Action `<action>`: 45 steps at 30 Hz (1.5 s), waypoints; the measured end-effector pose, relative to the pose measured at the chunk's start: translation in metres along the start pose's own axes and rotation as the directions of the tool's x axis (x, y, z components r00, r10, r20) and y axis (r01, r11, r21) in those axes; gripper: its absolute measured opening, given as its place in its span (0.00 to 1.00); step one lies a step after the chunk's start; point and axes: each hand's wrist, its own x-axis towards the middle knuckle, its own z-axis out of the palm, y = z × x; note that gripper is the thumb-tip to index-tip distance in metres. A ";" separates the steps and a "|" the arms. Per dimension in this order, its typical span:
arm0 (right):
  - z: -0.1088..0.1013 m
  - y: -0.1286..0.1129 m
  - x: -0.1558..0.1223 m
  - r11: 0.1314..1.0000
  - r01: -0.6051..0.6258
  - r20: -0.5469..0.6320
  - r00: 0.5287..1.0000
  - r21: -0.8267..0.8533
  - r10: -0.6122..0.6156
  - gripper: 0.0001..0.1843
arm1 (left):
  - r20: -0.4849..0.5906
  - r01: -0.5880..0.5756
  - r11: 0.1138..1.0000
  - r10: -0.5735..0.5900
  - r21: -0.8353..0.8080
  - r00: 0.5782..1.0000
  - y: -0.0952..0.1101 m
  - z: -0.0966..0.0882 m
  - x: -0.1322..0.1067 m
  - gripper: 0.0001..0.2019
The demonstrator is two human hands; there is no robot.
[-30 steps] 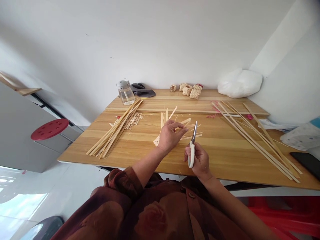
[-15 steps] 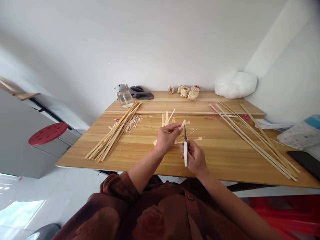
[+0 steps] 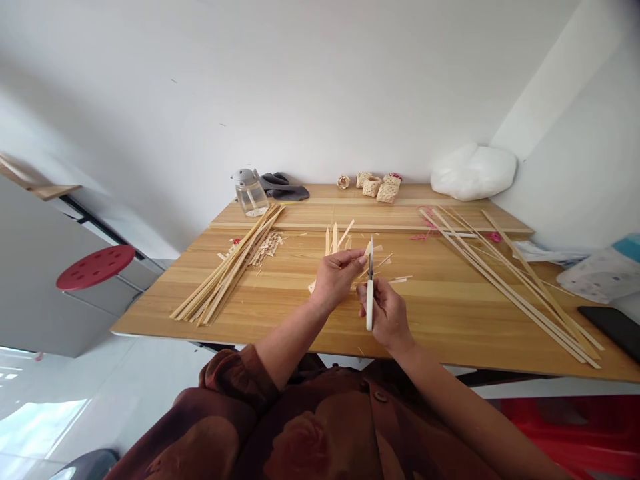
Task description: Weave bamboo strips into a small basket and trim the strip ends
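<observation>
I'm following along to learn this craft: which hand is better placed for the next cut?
Probably the right hand: it holds the scissors upright, with the blades close beside the strips. The left hand is at the strips, seemingly gripping them, and has no scissors.

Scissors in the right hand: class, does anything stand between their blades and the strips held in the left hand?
Nothing visible does. The scissors in the right hand have their blades right beside the pale strips held in the left hand, with no object between them. Whether they touch cannot be told from this view.
</observation>
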 end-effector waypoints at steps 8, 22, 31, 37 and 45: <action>-0.006 -0.002 0.003 0.995 0.003 -0.005 1.000 -0.098 -0.004 0.22 | -0.009 0.021 1.000 -0.021 -0.011 1.000 0.004 0.001 0.001 0.17; -0.007 0.013 -0.004 0.998 0.000 -0.019 1.000 0.059 0.001 0.21 | 0.188 0.036 0.998 -0.046 0.054 0.981 0.015 -0.006 0.004 0.21; -0.004 0.013 -0.007 0.998 0.025 -0.019 1.000 0.050 -0.024 0.20 | 0.005 0.080 0.996 -0.079 -0.029 0.997 0.006 0.003 0.004 0.15; 0.003 0.013 -0.001 0.999 0.034 -0.048 0.998 -0.037 -0.036 0.20 | -0.051 0.056 0.998 -0.058 -0.030 0.997 0.004 0.009 0.000 0.14; 0.011 0.013 0.005 0.998 0.028 -0.060 0.998 -0.058 -0.031 0.20 | -0.094 0.041 0.998 -0.046 -0.047 0.995 0.004 0.010 0.000 0.14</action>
